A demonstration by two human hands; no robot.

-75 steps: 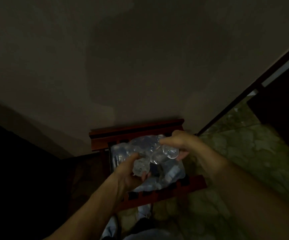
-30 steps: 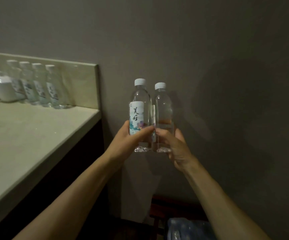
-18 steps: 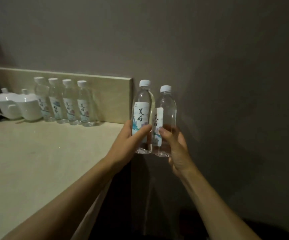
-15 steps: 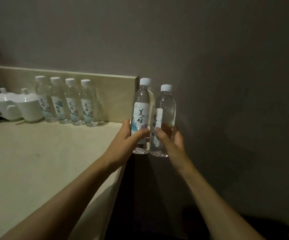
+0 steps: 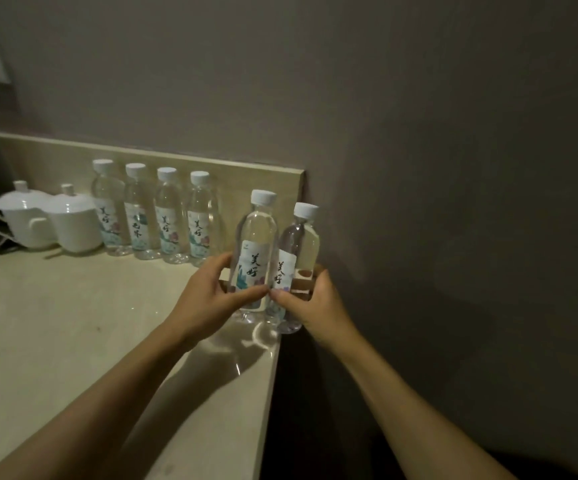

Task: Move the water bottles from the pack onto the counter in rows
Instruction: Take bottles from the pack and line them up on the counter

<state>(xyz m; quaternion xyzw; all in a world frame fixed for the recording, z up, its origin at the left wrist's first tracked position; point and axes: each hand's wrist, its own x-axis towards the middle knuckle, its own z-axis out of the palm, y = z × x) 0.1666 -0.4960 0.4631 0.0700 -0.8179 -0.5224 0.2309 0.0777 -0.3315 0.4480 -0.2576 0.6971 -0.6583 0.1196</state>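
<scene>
Two clear water bottles with white caps are upright side by side, just above the right end of the beige counter (image 5: pixel 55 341). My left hand (image 5: pixel 208 303) grips the left bottle (image 5: pixel 254 244) round its label. My right hand (image 5: pixel 315 306) grips the right bottle (image 5: pixel 298 244), which hangs at the counter's right edge. Several more bottles (image 5: pixel 156 213) of the same kind stand in a row against the backsplash. The pack is out of view.
Two white lidded cups (image 5: pixel 48 216) stand left of the bottle row on a wire rack. A low beige backsplash (image 5: pixel 263 178) runs behind the counter. A grey wall rises behind and to the right. Past the counter's right edge is a dark drop.
Both hands lifted a bottle each from the pack below. They have since carried the pair leftward and lower, from beside the counter's end to just over its right edge.
</scene>
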